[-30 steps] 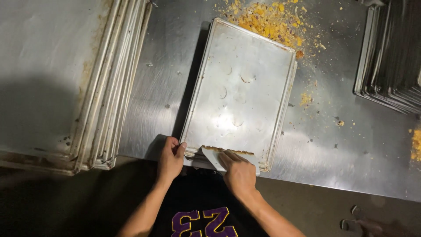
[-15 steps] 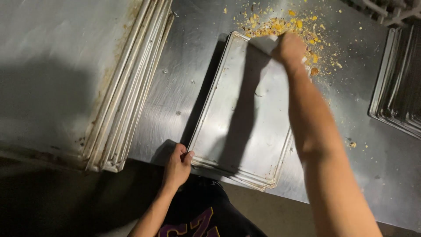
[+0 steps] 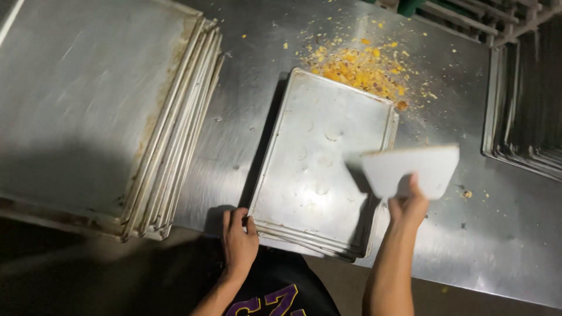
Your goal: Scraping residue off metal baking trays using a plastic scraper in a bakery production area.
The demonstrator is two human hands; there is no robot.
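Left hand (image 3: pixel 239 237) grips near-left corner of the top rectangular metal baking tray (image 3: pixel 319 158), lying on a steel table (image 3: pixel 246 134) | right hand (image 3: pixel 408 206) closed on a flat white plastic scraper (image 3: pixel 413 168), raised above tray's right edge | scraper looks light, stiff; hold its bottom edge | tray looks thin, rigid, likely greasy; grip the rim | orange-yellow crumbs (image 3: pixel 363 70) beyond far edge

Scraper (image 3: pixel 410 169): plain white. Baking tray (image 3: pixel 322 164): dull silver-grey, unpatterned. Beyond the tray's far edge, crumbs (image 3: pixel 363 70): yellow-orange, speckled on grey steel table (image 3: pixel 497 234).
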